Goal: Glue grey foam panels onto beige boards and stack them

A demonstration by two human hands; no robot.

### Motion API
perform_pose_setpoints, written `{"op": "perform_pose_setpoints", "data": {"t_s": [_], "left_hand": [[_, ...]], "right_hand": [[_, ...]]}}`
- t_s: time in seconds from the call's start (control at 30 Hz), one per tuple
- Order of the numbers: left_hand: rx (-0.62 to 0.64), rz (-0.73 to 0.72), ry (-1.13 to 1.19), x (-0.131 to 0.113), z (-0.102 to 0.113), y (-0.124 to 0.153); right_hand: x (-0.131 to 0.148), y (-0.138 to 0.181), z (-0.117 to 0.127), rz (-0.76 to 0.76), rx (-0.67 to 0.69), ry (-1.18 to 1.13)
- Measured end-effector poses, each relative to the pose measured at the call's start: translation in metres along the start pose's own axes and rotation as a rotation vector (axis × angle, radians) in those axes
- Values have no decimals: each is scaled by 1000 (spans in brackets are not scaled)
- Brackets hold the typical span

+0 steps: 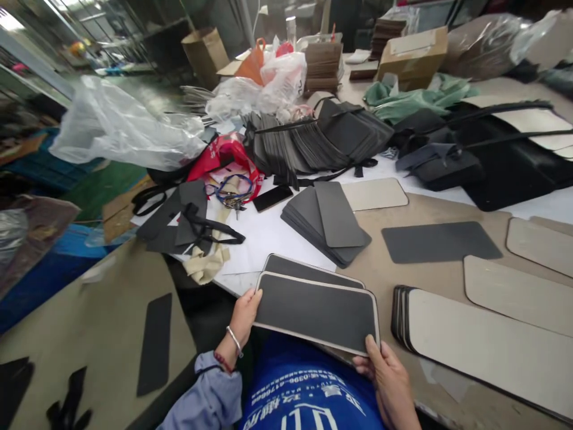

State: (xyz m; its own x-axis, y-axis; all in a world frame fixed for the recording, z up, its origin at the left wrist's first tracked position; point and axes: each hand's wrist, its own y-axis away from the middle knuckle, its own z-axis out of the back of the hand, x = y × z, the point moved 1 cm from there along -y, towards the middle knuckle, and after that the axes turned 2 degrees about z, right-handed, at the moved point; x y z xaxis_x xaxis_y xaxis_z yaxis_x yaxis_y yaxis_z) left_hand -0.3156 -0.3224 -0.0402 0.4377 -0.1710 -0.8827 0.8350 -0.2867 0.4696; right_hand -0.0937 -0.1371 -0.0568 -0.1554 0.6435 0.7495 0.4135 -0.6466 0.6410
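Both hands hold one flat dark grey panel with rounded corners and a pale beige border, tilted over my lap at the table's front edge. My left hand grips its left end, thumb near the upper corner. At the lower right corner, my right hand pinches it, thumb on top and fingers beneath. Just behind it lies a second dark panel, mostly covered by the first. To the right of my right hand is a stack of beige-faced panels with dark edges.
Dark grey sheets are piled on white paper ahead. A single grey panel lies to the right. Further off are a phone, keys, a red bag, a long row of dark pieces and a cardboard box.
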Motion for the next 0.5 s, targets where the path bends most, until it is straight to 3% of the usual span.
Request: {"op": "perform_pose_setpoints", "data": {"t_s": [0.27,0.5], "left_hand": [[45,-98,-207,-30,-5,-34],[-104,-171,-475,-20,6,-63]], "right_hand": [[-2,-3,-18,21,30,4],[-18,-18,-27,107,59,404]]}}
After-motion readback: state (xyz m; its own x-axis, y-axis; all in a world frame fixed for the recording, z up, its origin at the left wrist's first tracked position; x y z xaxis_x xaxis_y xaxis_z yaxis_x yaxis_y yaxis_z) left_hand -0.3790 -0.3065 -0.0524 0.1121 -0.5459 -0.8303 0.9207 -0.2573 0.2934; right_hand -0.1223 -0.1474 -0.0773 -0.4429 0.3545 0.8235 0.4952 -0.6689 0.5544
